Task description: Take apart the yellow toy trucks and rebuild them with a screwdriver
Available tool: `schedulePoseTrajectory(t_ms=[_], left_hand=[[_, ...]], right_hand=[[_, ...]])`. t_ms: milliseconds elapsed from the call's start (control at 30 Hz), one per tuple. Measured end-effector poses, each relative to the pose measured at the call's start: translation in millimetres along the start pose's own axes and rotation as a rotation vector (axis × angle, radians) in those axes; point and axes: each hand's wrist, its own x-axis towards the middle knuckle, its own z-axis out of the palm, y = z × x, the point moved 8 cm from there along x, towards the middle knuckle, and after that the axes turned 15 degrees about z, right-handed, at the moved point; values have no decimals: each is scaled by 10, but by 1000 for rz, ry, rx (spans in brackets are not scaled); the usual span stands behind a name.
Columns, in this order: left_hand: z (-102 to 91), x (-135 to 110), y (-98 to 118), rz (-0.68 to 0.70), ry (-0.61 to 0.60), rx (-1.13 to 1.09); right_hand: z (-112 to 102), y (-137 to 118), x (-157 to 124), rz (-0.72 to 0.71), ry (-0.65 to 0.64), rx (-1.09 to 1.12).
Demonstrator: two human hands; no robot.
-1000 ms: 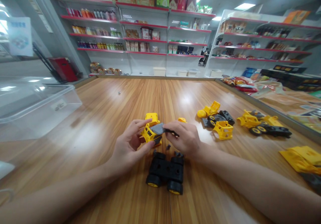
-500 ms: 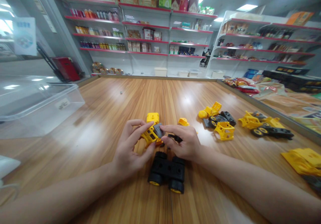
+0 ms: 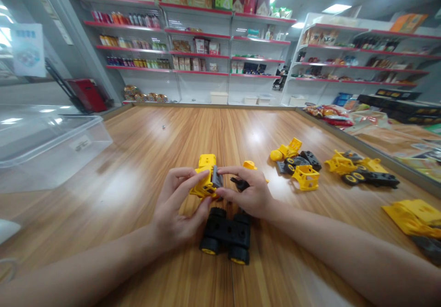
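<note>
Your left hand (image 3: 175, 201) grasps the yellow cab (image 3: 199, 188) between thumb and fingers, in front of you over the table (image 3: 193, 128). Your right hand (image 3: 251, 193) pinches the grey panel (image 3: 217, 178) on the cab's 3 o'clock side; the two parts touch, though you cannot tell from here whether they are joined. A black piece (image 3: 240, 184) shows beneath your right fingers, and whether you grip it too is unclear.

Taking the cab as the centre of the dial, the black chassis (image 3: 225, 232) rests on its wheels at 5 o'clock, near both hands. A yellow block (image 3: 207, 159) sits at 12, just beyond your left fingers. At 2, a small yellow part (image 3: 249, 164) peeks out past your right hand. Between 2 and 3, farther off, a yellow frame (image 3: 306, 178) stands beside a wheeled base (image 3: 303, 161). More vehicle parts (image 3: 361, 170) lie near 3, well apart. The clear bin (image 3: 55, 160) is between 9 and 10, and shelves (image 3: 200, 55) stand at 12, beyond the table.
</note>
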Motion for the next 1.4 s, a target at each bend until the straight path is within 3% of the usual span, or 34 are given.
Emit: schedulePoseTrajectory(t_ms=[167,367,467,600,1133,1233,1400], left_hand=[[-52,-72,-93,-52,58,-10],[-24,-112,-193,-123,73,-37],[-14,-68,-139,-58,67,-5],[-16,-9,-31,50,52,38],[-12,13,30,78,38,-47],[-8,-41,-13,26,28,-94],[61,-108,-201,-240,72,-404]], right_hand=[[34,41,4,42,-35,22],[-104,-134,-53,-84,145,-48],[-78,-228,-85,-190,127,-72],[-55,-257,-89,-224,116,-90],[-17,-210,-60,-185,32,-25],[-18,-240,-77,-216,37,-42],[-23,-297,-112,-311,67,-127]])
